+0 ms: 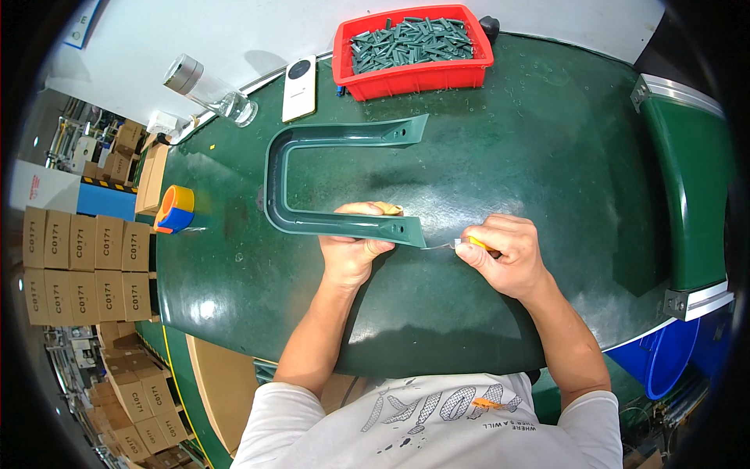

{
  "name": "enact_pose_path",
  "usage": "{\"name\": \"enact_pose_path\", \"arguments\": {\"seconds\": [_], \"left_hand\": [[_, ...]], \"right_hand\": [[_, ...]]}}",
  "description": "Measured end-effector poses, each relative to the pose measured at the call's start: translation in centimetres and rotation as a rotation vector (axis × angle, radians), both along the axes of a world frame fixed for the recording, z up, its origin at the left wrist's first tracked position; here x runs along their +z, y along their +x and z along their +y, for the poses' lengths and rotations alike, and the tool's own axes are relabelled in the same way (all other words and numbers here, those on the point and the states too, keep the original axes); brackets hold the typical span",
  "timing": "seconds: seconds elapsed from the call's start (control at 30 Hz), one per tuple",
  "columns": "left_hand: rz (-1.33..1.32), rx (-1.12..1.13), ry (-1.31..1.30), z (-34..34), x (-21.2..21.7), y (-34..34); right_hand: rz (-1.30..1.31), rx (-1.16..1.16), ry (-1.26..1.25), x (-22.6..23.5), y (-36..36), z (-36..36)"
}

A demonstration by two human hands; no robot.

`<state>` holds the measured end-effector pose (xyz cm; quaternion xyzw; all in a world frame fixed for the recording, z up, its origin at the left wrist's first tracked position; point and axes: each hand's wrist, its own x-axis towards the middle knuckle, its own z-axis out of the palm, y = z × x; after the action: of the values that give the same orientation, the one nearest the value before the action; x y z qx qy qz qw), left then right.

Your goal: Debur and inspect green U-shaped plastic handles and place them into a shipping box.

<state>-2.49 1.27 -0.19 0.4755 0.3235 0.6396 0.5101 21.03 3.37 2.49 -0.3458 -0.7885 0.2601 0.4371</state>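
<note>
A dark green U-shaped plastic channel (275, 176) is held up over the table, its open side facing right. My left hand (349, 252) grips its lower arm near the end, thumb in front and fingers behind; a bit of yellow shows at those fingers. Closed around a small yellow-handled knife (478, 244) is my right hand (506, 252). The knife's thin metal blade points left and meets, or nearly meets, the lower corner of the channel's near end. Both channel ends flare out and have a small hole close by.
Behind the channel stands a red bin (422, 78) of small green pieces. Left of it are a white phone (300, 90), a glass bottle (219, 98) and rolls of tape (176, 209). A green-covered conveyor (687, 187) borders the right, above a blue bin (664, 356).
</note>
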Motion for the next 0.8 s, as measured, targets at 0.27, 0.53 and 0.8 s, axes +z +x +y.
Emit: {"name": "enact_pose_path", "arguments": {"seconds": [0.27, 0.53, 0.8], "left_hand": [[0.011, 0.002, 0.004, -0.05, 0.05, -0.03], [0.003, 0.004, 0.005, -0.07, -0.16, -0.11], [0.009, -0.003, 0.004, -0.10, -0.40, -0.16]], "right_hand": [[-0.005, 0.007, 0.000, -0.19, -0.06, 0.02], [-0.019, 0.007, 0.001, -0.06, -0.10, 0.01], [0.008, -0.001, -0.003, -0.22, 0.01, -0.01]]}}
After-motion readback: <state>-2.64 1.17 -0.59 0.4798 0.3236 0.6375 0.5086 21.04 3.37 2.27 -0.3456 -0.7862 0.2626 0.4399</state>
